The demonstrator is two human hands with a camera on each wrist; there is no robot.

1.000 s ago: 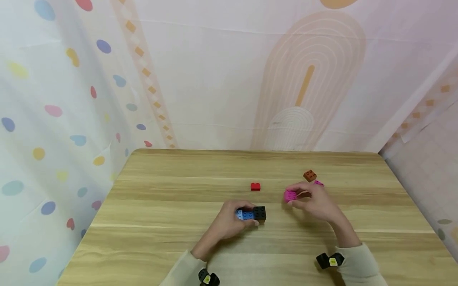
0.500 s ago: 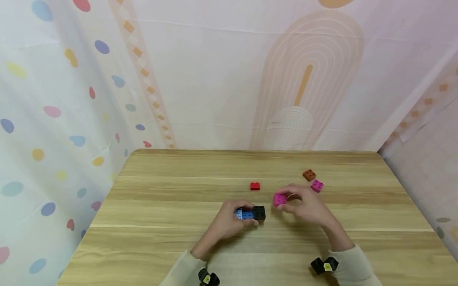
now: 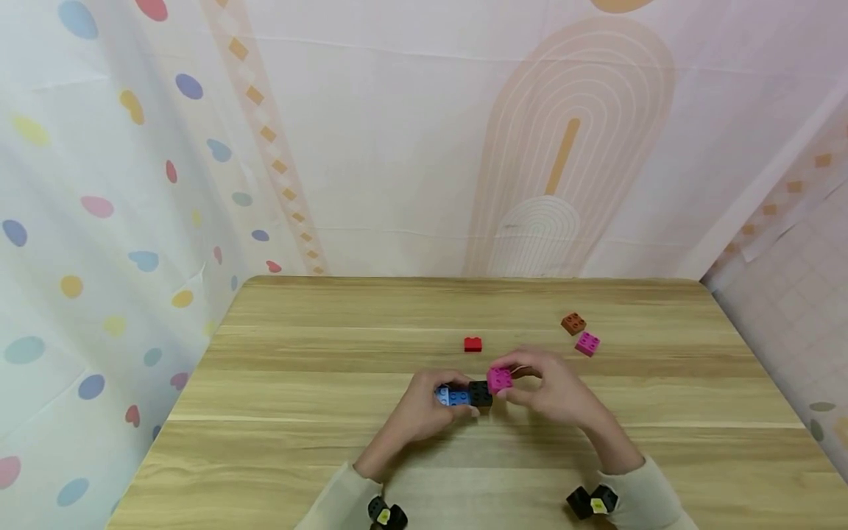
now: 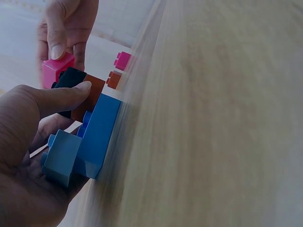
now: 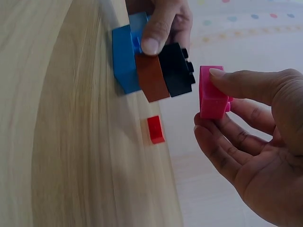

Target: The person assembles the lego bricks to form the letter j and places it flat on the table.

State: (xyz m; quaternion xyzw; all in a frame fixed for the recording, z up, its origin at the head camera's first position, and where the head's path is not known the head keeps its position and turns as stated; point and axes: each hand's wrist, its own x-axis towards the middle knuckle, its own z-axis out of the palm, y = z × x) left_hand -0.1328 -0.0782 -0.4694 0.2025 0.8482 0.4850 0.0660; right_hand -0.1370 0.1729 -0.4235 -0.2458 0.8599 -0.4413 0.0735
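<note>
The left hand (image 3: 424, 408) grips a stack just above or on the table (image 3: 318, 368), which of the two cannot be told: a light blue brick (image 4: 64, 156) and a brown brick (image 5: 151, 78) sit on a longer blue brick (image 5: 124, 59), with a black brick (image 3: 480, 394) atop the brown. The right hand (image 3: 553, 386) pinches a pink brick (image 3: 500, 380) between thumb and fingers, to the right of the left hand; the right wrist view shows it just above the black studs, apart from them, its studs facing away. To join the two well, the person would do best to square the pink brick's edges with the black one's before any contact, then press straight down with even force. Bracing the blue base against the table should stop the tall end tipping, and the left thumb is best held below the black brick's top.
</note>
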